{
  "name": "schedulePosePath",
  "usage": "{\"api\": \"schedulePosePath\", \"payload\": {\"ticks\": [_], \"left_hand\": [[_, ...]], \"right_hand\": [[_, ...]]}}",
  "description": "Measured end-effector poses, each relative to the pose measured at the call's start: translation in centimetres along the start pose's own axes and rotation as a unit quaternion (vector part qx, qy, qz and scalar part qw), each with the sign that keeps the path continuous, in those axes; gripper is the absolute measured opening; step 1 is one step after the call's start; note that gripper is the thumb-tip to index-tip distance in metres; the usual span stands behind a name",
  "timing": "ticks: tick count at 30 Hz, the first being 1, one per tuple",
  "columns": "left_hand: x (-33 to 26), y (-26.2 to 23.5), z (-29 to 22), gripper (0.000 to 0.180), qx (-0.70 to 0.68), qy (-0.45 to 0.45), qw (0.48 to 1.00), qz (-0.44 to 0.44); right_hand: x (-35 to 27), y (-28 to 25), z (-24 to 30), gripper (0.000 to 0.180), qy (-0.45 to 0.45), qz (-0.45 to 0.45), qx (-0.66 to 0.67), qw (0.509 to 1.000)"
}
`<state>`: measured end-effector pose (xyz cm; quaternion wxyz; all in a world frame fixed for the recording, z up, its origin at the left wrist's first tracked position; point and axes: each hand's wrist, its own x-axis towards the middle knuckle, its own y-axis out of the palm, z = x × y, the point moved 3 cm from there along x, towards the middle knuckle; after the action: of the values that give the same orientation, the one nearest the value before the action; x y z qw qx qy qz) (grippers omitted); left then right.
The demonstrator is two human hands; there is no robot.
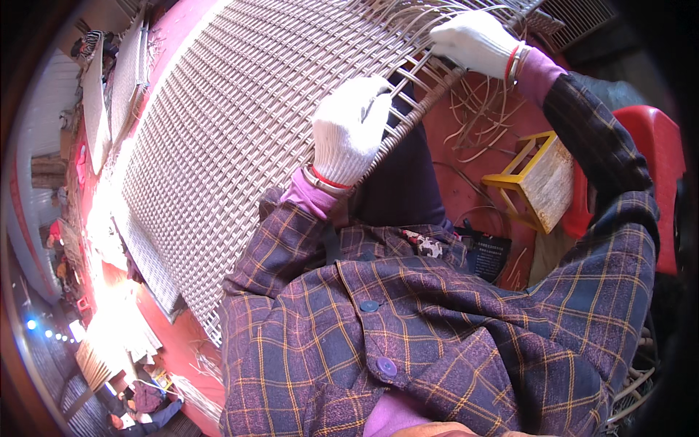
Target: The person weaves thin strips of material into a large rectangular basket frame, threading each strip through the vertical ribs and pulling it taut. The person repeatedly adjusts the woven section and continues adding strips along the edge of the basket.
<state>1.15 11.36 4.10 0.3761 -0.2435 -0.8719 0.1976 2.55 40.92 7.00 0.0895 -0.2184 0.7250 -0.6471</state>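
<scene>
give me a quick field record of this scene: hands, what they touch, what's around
left hand: left hand in a white knit glove, gripping the edge of the woven rattan panel
right hand: right hand in a white knit glove, on the loose rattan strands at the panel's unfinished end
panel: large, pale, tight basket weave, tilted across the person's lap
clothing: plaid jacket with pink cuffs
nearby: yellow wooden stool on the red floor, red plastic chair at right, stray strands on the floor
</scene>
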Motion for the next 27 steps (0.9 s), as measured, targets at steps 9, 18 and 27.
{"api": "schedulePosePath", "payload": {"ticks": [9,18,27], "left_hand": [[6.8,3.2,0.5,0.026,-0.134,0.019,0.99,0.033],[7.4,4.5,3.8,0.01,0.072,0.1,0.981,0.153],[8.4,7.4,6.3,0.022,0.283,0.152,0.91,0.261]], "right_hand": [[-1.6,-8.3,0.7,0.021,0.051,-0.131,0.113,0.984],[-1.8,-1.4,2.6,0.027,0.209,-0.027,0.294,0.932],[-0.6,1.4,2.0,0.024,0.114,0.033,0.211,0.97]]}}
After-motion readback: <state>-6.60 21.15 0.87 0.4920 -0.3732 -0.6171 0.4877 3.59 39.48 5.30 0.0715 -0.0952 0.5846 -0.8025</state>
